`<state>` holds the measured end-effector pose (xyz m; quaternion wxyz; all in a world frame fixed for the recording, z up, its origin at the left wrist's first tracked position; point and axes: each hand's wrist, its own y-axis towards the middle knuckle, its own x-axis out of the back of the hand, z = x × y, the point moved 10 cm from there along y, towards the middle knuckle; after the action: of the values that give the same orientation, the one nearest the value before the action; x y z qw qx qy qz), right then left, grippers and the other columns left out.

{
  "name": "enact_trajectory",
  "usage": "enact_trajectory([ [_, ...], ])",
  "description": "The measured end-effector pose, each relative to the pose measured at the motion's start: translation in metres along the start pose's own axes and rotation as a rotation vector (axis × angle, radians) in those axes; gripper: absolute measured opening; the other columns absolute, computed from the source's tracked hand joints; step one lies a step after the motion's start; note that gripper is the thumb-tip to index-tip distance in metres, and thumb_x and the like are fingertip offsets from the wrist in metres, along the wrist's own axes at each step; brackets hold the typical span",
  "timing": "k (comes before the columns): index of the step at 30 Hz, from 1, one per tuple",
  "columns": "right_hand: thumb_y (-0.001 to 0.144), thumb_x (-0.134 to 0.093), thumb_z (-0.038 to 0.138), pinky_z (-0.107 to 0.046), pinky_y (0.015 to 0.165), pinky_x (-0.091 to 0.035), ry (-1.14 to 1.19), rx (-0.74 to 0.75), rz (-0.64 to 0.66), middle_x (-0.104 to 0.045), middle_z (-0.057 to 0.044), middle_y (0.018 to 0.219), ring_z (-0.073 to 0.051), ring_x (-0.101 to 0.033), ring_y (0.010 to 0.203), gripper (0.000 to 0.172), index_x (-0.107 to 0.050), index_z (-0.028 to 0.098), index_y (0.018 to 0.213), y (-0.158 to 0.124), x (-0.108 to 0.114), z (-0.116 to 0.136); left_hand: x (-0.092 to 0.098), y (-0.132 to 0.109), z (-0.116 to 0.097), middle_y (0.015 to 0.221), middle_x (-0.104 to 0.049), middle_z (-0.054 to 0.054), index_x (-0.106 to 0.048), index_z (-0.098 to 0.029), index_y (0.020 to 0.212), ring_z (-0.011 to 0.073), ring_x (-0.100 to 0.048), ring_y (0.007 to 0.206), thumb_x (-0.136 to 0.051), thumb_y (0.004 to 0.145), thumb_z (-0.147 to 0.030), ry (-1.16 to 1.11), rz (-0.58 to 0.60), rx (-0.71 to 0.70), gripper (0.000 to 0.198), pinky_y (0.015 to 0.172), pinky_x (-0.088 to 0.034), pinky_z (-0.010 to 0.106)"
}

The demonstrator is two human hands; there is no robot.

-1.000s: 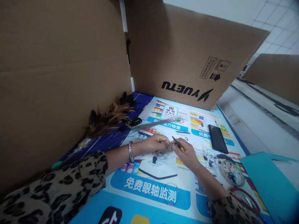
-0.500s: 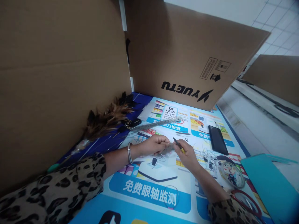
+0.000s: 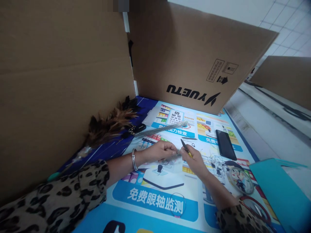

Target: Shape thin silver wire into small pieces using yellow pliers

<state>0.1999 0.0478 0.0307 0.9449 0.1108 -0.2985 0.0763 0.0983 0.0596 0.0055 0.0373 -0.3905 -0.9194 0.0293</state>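
My left hand (image 3: 160, 150) is closed in a pinch on a thin wire piece (image 3: 175, 154) held over the printed table cover (image 3: 155, 200). My right hand (image 3: 194, 160) is closed round small yellow-handled pliers (image 3: 185, 148), whose dark tip points up and left. The two hands meet at the fingertips above the middle of the cover. A silver bangle sits on my left wrist. Both sleeves have a leopard pattern.
A bundle of long metal wires (image 3: 162, 128) lies behind my hands, beside a brown feather duster (image 3: 109, 124). A black phone (image 3: 225, 144) lies to the right. Round containers (image 3: 240, 181) and a teal folder (image 3: 282, 191) are at right. Cardboard walls (image 3: 191, 55) close in the back and left.
The hands stay together in almost the same spot; the pliers' tip has shifted slightly. The camera view has drifted a little.
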Motion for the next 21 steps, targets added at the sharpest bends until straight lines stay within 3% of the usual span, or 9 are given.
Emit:
enact_trajectory([
  [13, 0.083, -0.044, 0.034, -0.021, 0.059, -0.036, -0.051, 0.073, -0.043, -0.047, 0.002, 0.064, -0.011, -0.044, 0.063, 0.019, -0.05, 0.019, 0.074, -0.002, 0.003, 0.018, -0.001, 0.0, 0.004, 0.056, -0.043, -0.005, -0.053, -0.013, 0.089, 0.0031, -0.039, 0.039, -0.053, 0.077, -0.036, 0.002, 0.028, 0.005, 0.026, 0.036, -0.035, 0.014],
  [21, 0.083, -0.043, 0.032, -0.022, 0.061, -0.037, -0.067, 0.138, -0.059, -0.05, 0.0, 0.07, -0.011, -0.046, 0.065, 0.018, -0.052, 0.019, 0.076, -0.001, 0.002, 0.023, 0.0, 0.001, 0.006, 0.056, -0.045, -0.005, -0.053, -0.013, 0.09, 0.0031, -0.04, 0.037, -0.054, 0.077, -0.032, -0.024, 0.041, -0.016, 0.023, 0.035, -0.034, 0.014],
])
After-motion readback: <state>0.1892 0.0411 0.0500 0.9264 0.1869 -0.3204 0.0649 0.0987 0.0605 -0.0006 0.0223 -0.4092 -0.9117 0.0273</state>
